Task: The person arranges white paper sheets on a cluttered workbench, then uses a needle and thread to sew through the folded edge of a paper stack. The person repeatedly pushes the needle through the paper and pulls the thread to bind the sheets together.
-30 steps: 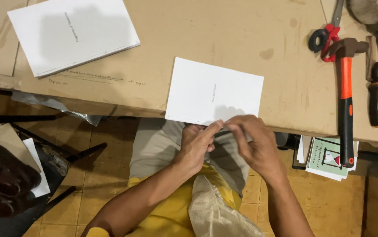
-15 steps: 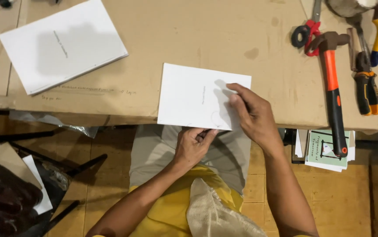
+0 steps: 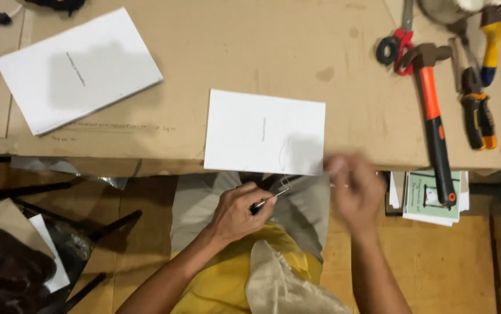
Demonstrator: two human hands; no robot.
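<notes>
A thin white booklet (image 3: pixel 264 132) lies on the cardboard-covered table (image 3: pixel 221 52), its near edge just over the table's front edge. My left hand (image 3: pixel 240 210) is below that edge, pinching a thin metal needle (image 3: pixel 274 196) that points up toward the booklet. A fine thread runs from the needle up over the booklet's lower part. My right hand (image 3: pixel 352 190) is blurred, to the right of the booklet's near corner at the table edge; what its fingers hold cannot be made out.
A stack of white sheets (image 3: pixel 78 68) lies at the back left. Right of the booklet lie a hammer with an orange handle (image 3: pixel 433 119), red-handled scissors (image 3: pixel 398 40), pliers (image 3: pixel 476 107) and a yellow-handled tool (image 3: pixel 490 49). A green-covered booklet (image 3: pixel 430 195) sits below the table's right edge.
My right hand has left the booklet and swung right and down to the table edge. My left hand stays below the edge, the needle now showing.
</notes>
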